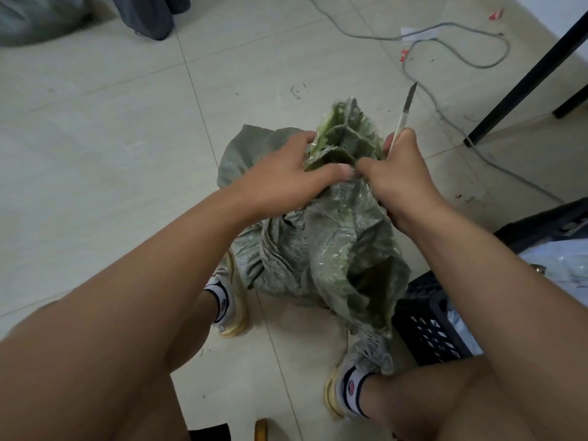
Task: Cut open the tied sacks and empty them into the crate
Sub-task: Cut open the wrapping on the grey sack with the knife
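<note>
A green woven sack (pixel 321 249) stands on the tiled floor between my feet, its bunched top (pixel 345 135) sticking up. My left hand (pixel 286 176) grips the sack's neck from the left, thumb across the front. My right hand (pixel 404 179) pinches the neck from the right and also holds a knife (pixel 404 113) with a pale handle, its dark blade pointing up and away. A black slotted crate (pixel 436 326) sits at the lower right, next to the sack, with pale plastic-wrapped items inside.
A grey cable (pixel 458 30) loops across the floor at the upper right. Black table legs (pixel 521 81) stand at the right. Another greenish sack (pixel 35 17) and dark cloth (pixel 146 14) lie at the top left. My shoes (pixel 229 300) flank the sack.
</note>
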### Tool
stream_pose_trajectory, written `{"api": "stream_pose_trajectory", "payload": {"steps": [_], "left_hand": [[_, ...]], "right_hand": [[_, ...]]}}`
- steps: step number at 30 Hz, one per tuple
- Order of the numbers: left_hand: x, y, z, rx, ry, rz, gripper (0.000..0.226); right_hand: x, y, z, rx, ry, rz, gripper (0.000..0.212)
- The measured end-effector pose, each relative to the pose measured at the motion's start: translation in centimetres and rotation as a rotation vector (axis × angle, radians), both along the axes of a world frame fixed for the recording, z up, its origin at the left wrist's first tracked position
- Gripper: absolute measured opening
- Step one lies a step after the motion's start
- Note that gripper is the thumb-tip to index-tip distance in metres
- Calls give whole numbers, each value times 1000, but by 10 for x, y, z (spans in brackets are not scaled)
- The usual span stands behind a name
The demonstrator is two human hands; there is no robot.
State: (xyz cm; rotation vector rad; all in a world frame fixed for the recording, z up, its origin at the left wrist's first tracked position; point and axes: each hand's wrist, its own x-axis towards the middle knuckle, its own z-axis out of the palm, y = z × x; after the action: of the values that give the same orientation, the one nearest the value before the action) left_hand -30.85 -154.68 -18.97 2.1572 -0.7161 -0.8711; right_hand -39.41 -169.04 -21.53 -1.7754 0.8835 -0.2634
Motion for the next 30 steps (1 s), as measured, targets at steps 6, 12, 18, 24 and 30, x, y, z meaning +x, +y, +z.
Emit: {"api": "stream_pose_trajectory", "payload": {"steps": [6, 12, 18, 24, 30], "left_hand": [[-4, 1, -7, 94, 40, -143, 129], [2, 0, 3, 138, -335, -105, 67], [14, 7, 10, -115, -63, 67, 41], [21, 11, -19, -186, 235, 0, 54], [38, 0, 2, -67, 149, -100, 110]], "right_hand": [[4, 18, 11, 559, -171, 72, 24], [2, 6, 15, 106, -75, 140, 21], [1, -11, 9, -89, 22, 272, 73], [6, -8, -19, -41, 13, 256, 51], [29, -38, -39, -140, -47, -159, 34]]}}
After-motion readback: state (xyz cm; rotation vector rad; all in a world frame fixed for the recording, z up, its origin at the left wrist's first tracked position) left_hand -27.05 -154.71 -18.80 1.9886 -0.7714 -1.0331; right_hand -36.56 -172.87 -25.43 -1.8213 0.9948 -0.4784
